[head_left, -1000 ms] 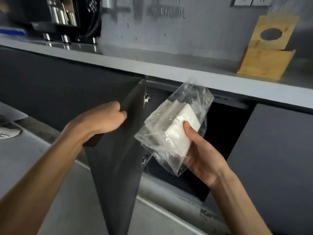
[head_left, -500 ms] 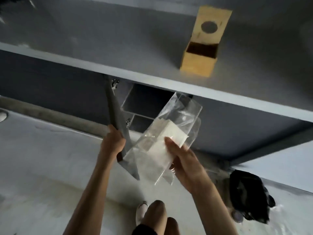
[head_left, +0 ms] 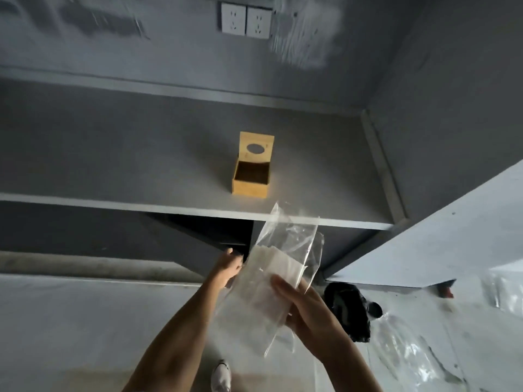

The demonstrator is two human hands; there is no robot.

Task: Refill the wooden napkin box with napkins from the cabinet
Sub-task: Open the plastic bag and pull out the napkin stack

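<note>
The wooden napkin box [head_left: 251, 181] stands on the grey counter [head_left: 141, 159], its lid with a round hole tipped up at the back and its inside dark and bare. Below the counter edge my right hand [head_left: 308, 309] grips a clear plastic bag of white napkins [head_left: 271, 275]. My left hand [head_left: 227, 267] rests on the dark cabinet door [head_left: 192, 247], which stands only slightly ajar beneath the counter. The bag hides part of the cabinet opening.
A double wall socket [head_left: 245, 20] sits above the counter. A black bag [head_left: 351, 309] and crumpled clear plastic sheet [head_left: 410, 349] lie on the floor to the right. A white shoe [head_left: 222, 376] shows at the bottom. A pale panel [head_left: 438, 244] juts in from the right.
The view has risen and now looks down on the counter. The cabinet door has swung nearly shut under my left hand. The napkin bag stays in my right hand.
</note>
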